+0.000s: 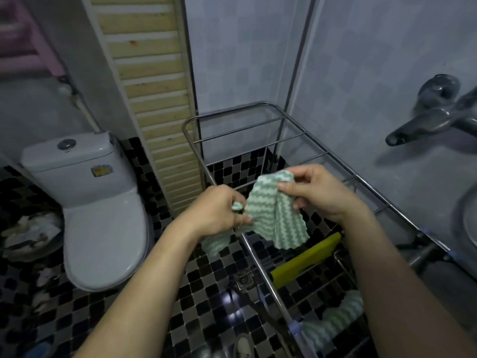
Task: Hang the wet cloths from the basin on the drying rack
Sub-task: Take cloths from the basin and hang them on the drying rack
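Both my hands hold one green and white zigzag-striped cloth above the near left rail of the steel drying rack. My left hand pinches the cloth's left edge, and a bunched part hangs below that hand. My right hand grips the top right corner, higher up. The cloth droops between them, partly unfolded. A yellow cloth hangs over a rack bar below my right wrist. A second green and white cloth lies over a bar near my right forearm. The basin is barely seen at the right edge.
A white toilet stands to the left, with a bin of crumpled paper beside it. A metal tap sticks out of the tiled wall at the right. The floor has black and grey mosaic tiles with a drain.
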